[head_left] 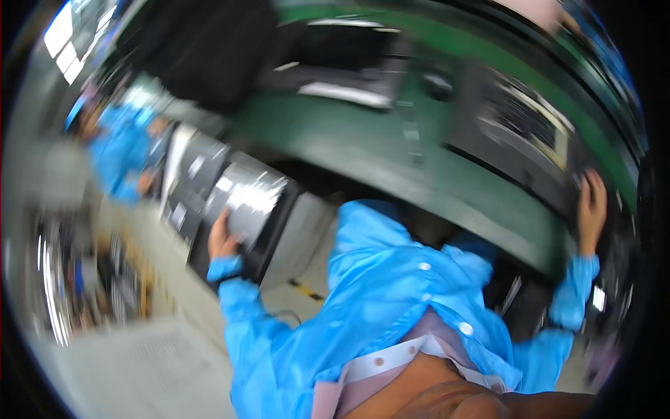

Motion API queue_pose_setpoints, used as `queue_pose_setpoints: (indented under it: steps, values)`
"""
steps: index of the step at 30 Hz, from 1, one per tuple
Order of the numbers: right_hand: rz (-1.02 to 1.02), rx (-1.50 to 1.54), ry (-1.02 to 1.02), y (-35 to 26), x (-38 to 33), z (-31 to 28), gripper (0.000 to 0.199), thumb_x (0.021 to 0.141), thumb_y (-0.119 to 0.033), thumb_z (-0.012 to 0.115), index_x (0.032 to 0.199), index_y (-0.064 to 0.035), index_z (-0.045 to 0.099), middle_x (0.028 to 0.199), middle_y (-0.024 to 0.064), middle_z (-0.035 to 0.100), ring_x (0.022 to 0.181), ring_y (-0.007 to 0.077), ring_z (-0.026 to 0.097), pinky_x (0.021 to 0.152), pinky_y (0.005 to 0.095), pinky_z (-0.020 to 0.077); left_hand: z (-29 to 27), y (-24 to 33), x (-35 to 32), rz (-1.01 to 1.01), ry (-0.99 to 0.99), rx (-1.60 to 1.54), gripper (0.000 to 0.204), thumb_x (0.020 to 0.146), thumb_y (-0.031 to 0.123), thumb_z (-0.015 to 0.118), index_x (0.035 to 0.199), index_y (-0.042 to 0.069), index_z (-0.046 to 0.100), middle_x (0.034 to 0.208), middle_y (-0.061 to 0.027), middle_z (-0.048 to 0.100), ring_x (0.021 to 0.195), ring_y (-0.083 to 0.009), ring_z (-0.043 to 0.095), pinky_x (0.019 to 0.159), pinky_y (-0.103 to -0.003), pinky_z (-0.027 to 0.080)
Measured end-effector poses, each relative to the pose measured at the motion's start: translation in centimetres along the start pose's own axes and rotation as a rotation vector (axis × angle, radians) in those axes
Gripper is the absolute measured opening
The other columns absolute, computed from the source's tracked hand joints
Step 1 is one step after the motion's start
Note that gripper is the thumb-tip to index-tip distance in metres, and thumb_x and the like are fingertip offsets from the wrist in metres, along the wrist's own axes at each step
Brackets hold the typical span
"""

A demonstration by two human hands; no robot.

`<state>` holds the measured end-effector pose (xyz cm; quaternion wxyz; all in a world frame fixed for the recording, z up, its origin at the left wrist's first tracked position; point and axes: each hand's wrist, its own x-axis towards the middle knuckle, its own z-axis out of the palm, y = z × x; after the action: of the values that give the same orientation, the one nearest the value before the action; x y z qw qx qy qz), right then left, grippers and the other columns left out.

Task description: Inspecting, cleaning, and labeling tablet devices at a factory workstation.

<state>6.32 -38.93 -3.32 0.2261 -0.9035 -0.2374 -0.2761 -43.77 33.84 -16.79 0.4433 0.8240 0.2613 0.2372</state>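
Left hand [222, 241] grips a grey flat unit [246, 202] standing off the green surface [363, 150]; right hand [591, 206] lies spread on a dark unit [520, 133] already up there, nothing yet lifted across.

2 hands [222, 241], 2 grey panels [244, 202], 1 green bench [391, 150].

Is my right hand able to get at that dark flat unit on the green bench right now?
Probably yes: the right hand already seems to rest on the near edge of the dark flat unit on the green bench, nothing between them, though the picture is blurred.
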Motion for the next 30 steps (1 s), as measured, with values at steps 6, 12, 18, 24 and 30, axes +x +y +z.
queue_pose_setpoints:
  steps: [6,12,18,24,30]
  values:
    - [0.159,-0.324,0.305,3.2,-3.9,-1.9,0.047,0.089,-0.022,0.074,0.129,-0.0024,0.062,0.131,0.0193,0.062,0.125,0.0373,0.057,0.107,0.0437,0.0443,2.3,3.1,0.9,-0.378,0.772,1.234,0.063,0.099,0.035,0.066,0.139,-0.011,0.05,0.144,-0.034,0.046,0.129,-0.0416,0.053,0.105,-0.055,0.046]
    - [0.156,-0.446,0.21,3.6,-5.2,-3.1,0.053,0.087,-0.024,0.074,0.134,-0.0053,0.059,0.138,0.0181,0.056,0.13,0.0373,0.052,0.11,0.0458,0.0404,20.2,21.2,4.5,0.422,0.133,0.115,0.026,0.097,0.01,0.066,0.119,-0.003,0.066,0.133,-0.0202,0.06,0.125,-0.0328,0.057,0.106,-0.042,0.045]
    - [0.186,-0.476,0.183,4.7,-3.1,0.9,0.049,0.087,-0.029,0.072,0.128,-0.0043,0.062,0.137,0.0198,0.054,0.132,0.0375,0.049,0.112,0.0474,0.0384,31.3,28.1,6.8,0.859,-0.222,-0.121,0.03,0.081,-0.006,0.073,0.111,0.0,0.069,0.097,-0.0157,0.07,0.081,-0.0303,0.068,0.072,-0.038,0.056]
    - [0.249,-0.438,0.106,4.6,-3.0,0.9,0.048,0.086,-0.028,0.073,0.127,-0.0034,0.063,0.14,0.0197,0.053,0.136,0.0369,0.046,0.115,0.0502,0.0356,33.9,29.7,6.4,0.934,-0.278,-0.085,0.031,0.08,-0.003,0.075,0.11,0.001,0.071,0.095,-0.0125,0.07,0.071,-0.0237,0.066,0.064,-0.033,0.054]
    - [0.415,-0.867,0.264,3.2,-4.9,-6.1,0.062,0.089,-0.034,0.069,0.14,-0.0016,0.053,0.146,0.0177,0.05,0.144,0.0346,0.039,0.12,0.0542,0.0256,34.3,29.2,6.8,0.839,-0.305,-0.144,0.03,0.083,-0.006,0.072,0.112,0.0,0.07,0.094,-0.0112,0.069,0.069,-0.0161,0.063,0.056,-0.027,0.047]
